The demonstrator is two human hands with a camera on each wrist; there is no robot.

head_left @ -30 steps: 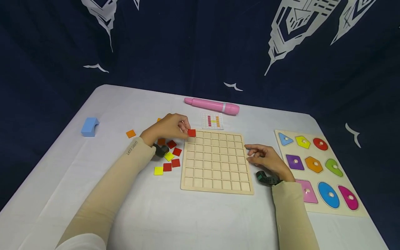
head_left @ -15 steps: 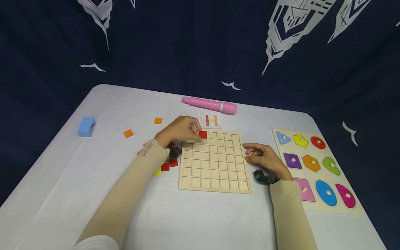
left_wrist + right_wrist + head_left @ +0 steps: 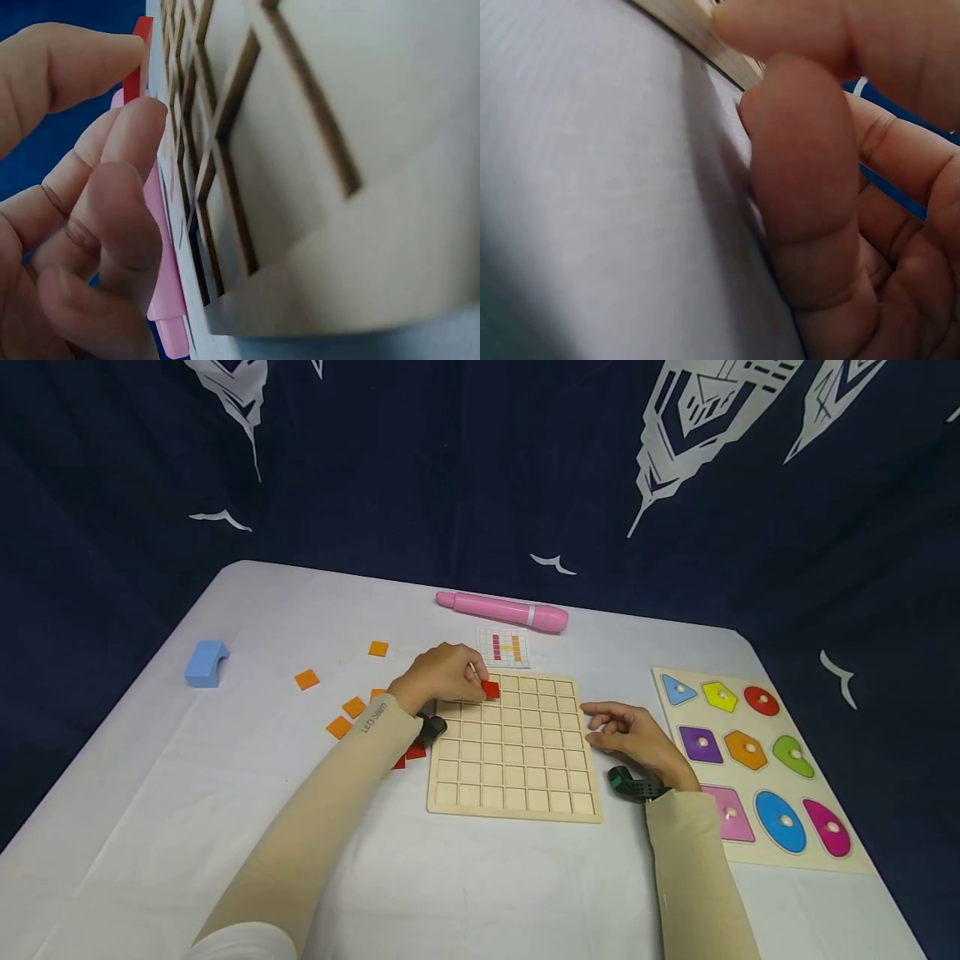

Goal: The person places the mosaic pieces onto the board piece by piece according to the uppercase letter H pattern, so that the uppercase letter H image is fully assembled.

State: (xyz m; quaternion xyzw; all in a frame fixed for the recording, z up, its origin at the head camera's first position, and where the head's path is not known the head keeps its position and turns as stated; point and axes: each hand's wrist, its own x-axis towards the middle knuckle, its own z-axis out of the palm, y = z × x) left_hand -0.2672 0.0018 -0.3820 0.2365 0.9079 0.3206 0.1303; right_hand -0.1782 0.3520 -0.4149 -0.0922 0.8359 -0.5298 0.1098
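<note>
Fingers (image 3: pixel 79 64) of the left hand (image 3: pixel 442 674) clamp a red square tile (image 3: pixel 491 690) over the far-left part of a wooden grid board (image 3: pixel 513 813).
White tabletop (image 3: pixel 480 881) stretches before the board's near edge; red tiles (image 3: pixel 417 751) show left of it, partly hidden by the left arm, with orange tiles (image 3: pixel 339 727) farther left. At its right edge, the right hand (image 3: pixel 637 742) rests, thumb and index finger apart, near a shape puzzle (image 3: pixel 767 725) with knobbed pieces set in it. Since a second ago, the held tile has shifted right from the board's far-left corner. Beyond lie a pattern card (image 3: pixel 503 647) and a pink pen-shaped object (image 3: pixel 491 605).
</note>
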